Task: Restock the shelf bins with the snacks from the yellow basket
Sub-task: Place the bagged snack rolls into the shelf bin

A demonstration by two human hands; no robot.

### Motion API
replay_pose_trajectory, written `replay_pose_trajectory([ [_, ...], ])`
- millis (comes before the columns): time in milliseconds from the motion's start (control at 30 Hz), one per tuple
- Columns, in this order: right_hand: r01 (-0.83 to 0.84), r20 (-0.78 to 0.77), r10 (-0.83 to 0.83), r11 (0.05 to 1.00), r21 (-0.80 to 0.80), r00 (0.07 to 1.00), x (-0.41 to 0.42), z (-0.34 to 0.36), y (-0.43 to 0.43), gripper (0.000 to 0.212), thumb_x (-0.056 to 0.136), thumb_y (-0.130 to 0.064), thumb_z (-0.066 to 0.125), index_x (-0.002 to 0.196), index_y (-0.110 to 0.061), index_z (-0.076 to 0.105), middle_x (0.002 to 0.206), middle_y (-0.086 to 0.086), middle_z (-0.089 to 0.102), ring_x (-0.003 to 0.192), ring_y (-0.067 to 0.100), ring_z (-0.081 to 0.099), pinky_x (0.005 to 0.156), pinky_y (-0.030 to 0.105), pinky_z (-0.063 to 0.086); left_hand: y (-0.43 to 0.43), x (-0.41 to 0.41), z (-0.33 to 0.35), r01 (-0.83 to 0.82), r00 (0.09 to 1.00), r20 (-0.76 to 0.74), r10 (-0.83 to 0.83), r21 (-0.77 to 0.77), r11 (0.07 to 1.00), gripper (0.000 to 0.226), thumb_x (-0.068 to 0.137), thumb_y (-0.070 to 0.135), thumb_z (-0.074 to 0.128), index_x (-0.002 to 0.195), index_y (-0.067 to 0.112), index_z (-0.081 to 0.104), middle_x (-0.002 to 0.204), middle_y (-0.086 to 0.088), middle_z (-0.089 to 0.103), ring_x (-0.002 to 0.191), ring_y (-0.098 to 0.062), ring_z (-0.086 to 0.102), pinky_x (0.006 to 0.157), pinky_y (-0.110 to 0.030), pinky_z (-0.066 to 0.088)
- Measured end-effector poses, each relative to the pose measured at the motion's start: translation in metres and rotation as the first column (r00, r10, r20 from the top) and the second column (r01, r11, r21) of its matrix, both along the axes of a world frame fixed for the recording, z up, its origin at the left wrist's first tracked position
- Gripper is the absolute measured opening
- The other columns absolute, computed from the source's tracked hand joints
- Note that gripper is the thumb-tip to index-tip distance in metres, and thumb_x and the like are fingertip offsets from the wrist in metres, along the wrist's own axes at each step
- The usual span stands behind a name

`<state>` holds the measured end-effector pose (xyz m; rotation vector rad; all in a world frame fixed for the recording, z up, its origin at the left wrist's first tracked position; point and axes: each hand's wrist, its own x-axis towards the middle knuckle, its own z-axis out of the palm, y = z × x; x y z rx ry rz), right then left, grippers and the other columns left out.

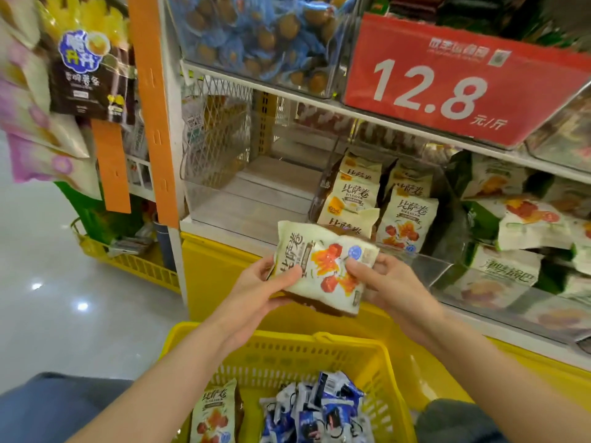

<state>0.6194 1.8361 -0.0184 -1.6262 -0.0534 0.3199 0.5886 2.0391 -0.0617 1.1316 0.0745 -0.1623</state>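
Observation:
I hold one cream-and-brown snack pack (323, 266) with red and orange print in front of the shelf. My left hand (265, 282) grips its left edge and my right hand (383, 276) pinches its right edge. Just behind it, a clear shelf bin (243, 199) holds several matching packs (403, 212) at its right side, while its left part is bare. Below my arms sits the yellow basket (287, 350), with another matching pack (214, 414) and several blue-and-white packets (316, 407) inside.
Green-and-white snack bags (511, 219) fill the clear bin to the right. A red price sign (454, 81) reading 12.8 hangs above it. A bin of blue-wrapped snacks (265, 36) sits on the upper shelf. An orange upright (153, 107) and hanging bags (89, 75) stand left.

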Motion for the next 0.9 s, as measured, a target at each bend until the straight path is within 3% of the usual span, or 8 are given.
replay_pose_trajectory([
  [133,-0.111,-0.076,0.090,0.934,-0.339,0.993,-0.011,-0.020,-0.005,0.071,0.071,-0.029,0.079,0.130,-0.011,0.043,0.115,-0.002,0.066,0.099,0.008,0.064,0.078,0.022,0.055,0.000,-0.002,0.004,-0.203,0.979,0.078,0.189,0.256,0.945,0.042,0.069,0.012,0.077,0.106,0.022,0.061,0.098,0.001,0.071,0.089,-0.011,0.067,0.070,-0.023,0.053],
  [233,0.002,0.195,0.140,0.806,-0.591,0.971,-0.015,-0.021,-0.008,0.097,0.063,-0.043,0.080,0.140,-0.028,0.022,0.137,-0.013,0.039,0.124,-0.001,0.039,0.095,0.011,0.035,0.001,-0.005,0.011,-0.228,0.955,0.280,0.096,0.488,0.843,0.041,0.068,0.013,0.080,0.100,0.032,0.061,0.091,0.014,0.069,0.084,0.002,0.065,0.064,-0.013,0.051],
  [333,-0.002,0.446,0.384,0.759,-0.651,0.808,-0.022,-0.014,-0.009,0.093,0.063,-0.053,0.073,0.131,-0.053,0.011,0.129,-0.044,0.016,0.122,-0.027,0.017,0.097,-0.006,0.015,-0.007,-0.011,0.012,-0.186,0.935,0.349,-0.058,0.623,0.760,0.046,0.066,0.020,0.082,0.099,0.040,0.056,0.090,0.025,0.065,0.083,0.009,0.062,0.062,-0.007,0.047],
  [500,0.100,0.471,0.606,0.542,-0.834,0.641,-0.023,-0.010,-0.015,0.065,0.074,-0.054,0.066,0.132,-0.037,0.040,0.127,-0.028,0.040,0.115,-0.011,0.040,0.087,0.003,0.029,-0.030,-0.012,0.002,-0.104,0.931,0.292,-0.220,0.789,0.606,0.051,0.067,0.035,0.080,0.096,0.051,0.040,0.096,0.025,0.058,0.086,0.014,0.056,0.068,-0.011,0.049],
  [633,0.099,0.432,0.558,0.528,-0.844,0.709,-0.022,-0.004,-0.031,0.063,0.071,-0.054,0.069,0.127,-0.037,0.047,0.113,-0.024,0.054,0.104,-0.004,0.050,0.078,0.005,0.034,-0.048,-0.003,0.012,-0.085,0.895,0.281,-0.345,0.869,0.487,0.060,0.065,0.052,0.073,0.104,0.059,0.027,0.115,0.031,0.048,0.100,0.012,0.048,0.082,-0.013,0.043],
  [767,0.226,0.503,0.447,0.539,-0.812,0.740,-0.012,0.031,-0.054,0.051,0.069,-0.049,0.070,0.116,-0.036,0.054,0.099,-0.025,0.058,0.088,-0.007,0.055,0.073,0.009,0.046,-0.066,0.021,0.038,-0.203,0.842,0.415,-0.345,0.836,0.510,0.071,0.066,0.075,0.041,0.129,0.043,0.029,0.128,0.021,0.047,0.109,0.007,0.045,0.090,-0.021,0.044],
  [833,0.330,0.573,0.326,0.567,-0.755,0.752,-0.003,0.056,-0.071,0.044,0.067,-0.048,0.068,0.107,-0.042,0.051,0.089,-0.028,0.058,0.075,-0.007,0.057,0.056,0.009,0.045,-0.072,0.040,0.046,-0.284,0.827,0.484,-0.286,0.799,0.529,0.066,0.078,0.070,0.029,0.132,0.033,0.035,0.130,0.014,0.049,0.112,0.002,0.046,0.094,-0.026,0.046],
  [900,0.449,0.659,0.183,0.598,-0.664,0.730,0.010,0.076,-0.088,0.041,0.069,-0.045,0.068,0.105,-0.042,0.048,0.083,-0.031,0.054,0.072,-0.013,0.056,0.052,0.009,0.042,-0.077,0.058,0.046,-0.365,0.815,0.504,-0.286,0.829,0.423,0.050,0.092,0.052,0.028,0.133,0.025,0.040,0.130,0.008,0.048,0.118,-0.004,0.044,0.100,-0.028,0.040],
])
